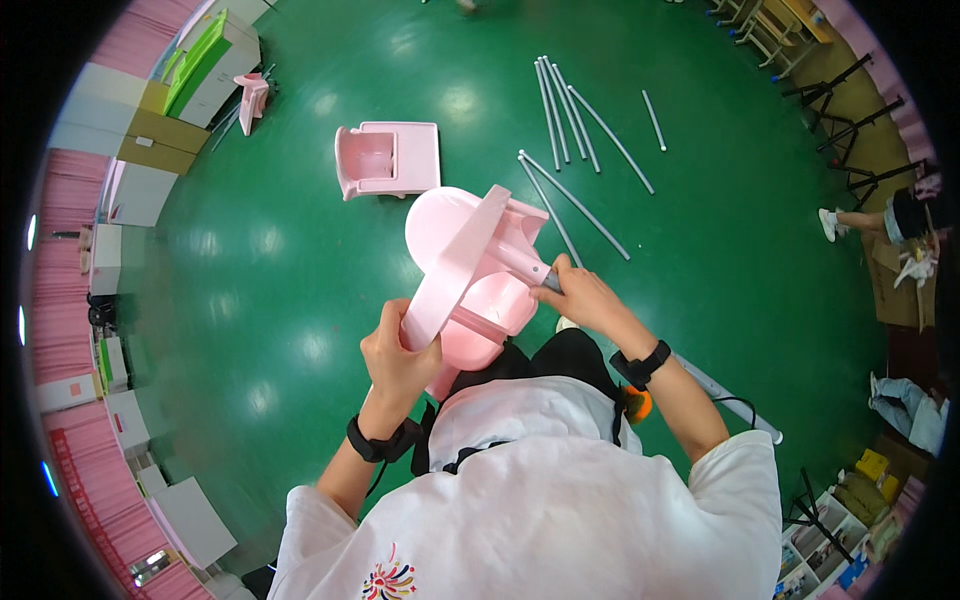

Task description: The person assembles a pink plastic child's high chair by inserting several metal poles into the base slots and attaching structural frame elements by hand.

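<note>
A pink plastic child's high-chair seat (455,275) is held tilted in front of my body. My left hand (398,345) is closed around the end of its long pink edge. At the seat's right side, my right hand (583,295) grips a grey tube (552,282), whose end meets a round pink socket (535,270). A grey tube with a white tip (735,400) shows beyond my right forearm; it lines up with the gripped one, but my hand and arm hide the stretch between. How deep the tube sits in the socket I cannot tell.
Another pink seat (415,160) lies on the green floor ahead. Several loose grey tubes (590,215) are scattered at the far right. A pink chair piece with tubes (252,100) rests by the left cabinets (165,140). People and black stands (850,130) line the right side.
</note>
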`<state>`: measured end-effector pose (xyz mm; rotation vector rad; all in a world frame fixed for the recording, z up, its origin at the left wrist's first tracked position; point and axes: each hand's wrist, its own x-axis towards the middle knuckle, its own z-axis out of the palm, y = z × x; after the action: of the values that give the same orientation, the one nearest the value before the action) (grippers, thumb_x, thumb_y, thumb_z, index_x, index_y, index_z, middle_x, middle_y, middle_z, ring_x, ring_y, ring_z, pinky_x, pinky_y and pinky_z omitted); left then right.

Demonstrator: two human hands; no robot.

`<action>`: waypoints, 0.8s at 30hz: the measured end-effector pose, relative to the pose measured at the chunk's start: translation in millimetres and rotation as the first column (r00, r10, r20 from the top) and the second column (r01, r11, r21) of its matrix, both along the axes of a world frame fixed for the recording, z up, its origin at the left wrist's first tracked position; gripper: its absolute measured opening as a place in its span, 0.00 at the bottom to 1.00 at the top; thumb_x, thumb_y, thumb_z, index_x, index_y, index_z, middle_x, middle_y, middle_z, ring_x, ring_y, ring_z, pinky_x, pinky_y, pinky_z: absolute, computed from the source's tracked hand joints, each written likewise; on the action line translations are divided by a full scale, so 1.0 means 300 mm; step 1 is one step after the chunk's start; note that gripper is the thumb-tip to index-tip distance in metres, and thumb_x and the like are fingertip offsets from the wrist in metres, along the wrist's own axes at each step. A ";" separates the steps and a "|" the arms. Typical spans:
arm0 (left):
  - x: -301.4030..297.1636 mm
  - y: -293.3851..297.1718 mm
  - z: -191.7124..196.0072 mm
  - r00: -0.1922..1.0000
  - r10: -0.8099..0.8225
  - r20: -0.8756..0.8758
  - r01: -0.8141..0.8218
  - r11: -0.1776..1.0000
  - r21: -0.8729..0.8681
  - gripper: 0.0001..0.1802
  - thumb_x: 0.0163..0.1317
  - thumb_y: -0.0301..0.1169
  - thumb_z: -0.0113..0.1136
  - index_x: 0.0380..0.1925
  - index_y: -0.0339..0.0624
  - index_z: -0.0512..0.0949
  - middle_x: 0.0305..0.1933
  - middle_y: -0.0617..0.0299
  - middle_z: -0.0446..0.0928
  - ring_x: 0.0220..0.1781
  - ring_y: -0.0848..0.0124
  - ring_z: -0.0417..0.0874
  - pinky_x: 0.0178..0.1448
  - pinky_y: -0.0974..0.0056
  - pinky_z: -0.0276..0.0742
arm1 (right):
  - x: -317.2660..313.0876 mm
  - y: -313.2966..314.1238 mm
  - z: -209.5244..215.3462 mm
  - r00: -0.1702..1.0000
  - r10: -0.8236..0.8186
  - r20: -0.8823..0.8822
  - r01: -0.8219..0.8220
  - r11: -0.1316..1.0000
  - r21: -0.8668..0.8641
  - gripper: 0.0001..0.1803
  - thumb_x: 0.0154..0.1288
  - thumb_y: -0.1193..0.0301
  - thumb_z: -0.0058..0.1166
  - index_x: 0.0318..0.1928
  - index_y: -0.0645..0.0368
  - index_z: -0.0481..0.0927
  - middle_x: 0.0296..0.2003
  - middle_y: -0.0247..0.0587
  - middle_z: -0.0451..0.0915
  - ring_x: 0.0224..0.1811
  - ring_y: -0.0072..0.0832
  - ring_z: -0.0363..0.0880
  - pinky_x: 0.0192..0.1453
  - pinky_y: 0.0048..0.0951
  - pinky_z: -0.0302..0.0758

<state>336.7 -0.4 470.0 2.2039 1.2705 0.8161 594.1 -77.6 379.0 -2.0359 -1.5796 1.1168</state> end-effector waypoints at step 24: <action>0.005 -0.015 -0.021 0.999 -0.026 0.044 0.030 0.995 -0.092 0.18 0.41 0.18 0.63 0.37 0.34 0.75 0.26 0.59 0.79 0.27 0.78 0.79 0.31 0.74 0.72 | 0.078 -0.065 -0.074 0.842 -0.239 -0.484 0.164 0.968 -0.192 0.12 0.68 0.68 0.52 0.40 0.66 0.81 0.26 0.37 0.82 0.23 0.22 0.77 0.29 0.26 0.74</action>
<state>338.1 -4.9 463.7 2.1159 1.2297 0.7739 617.6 -97.1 356.9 -1.7364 -1.0228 1.5556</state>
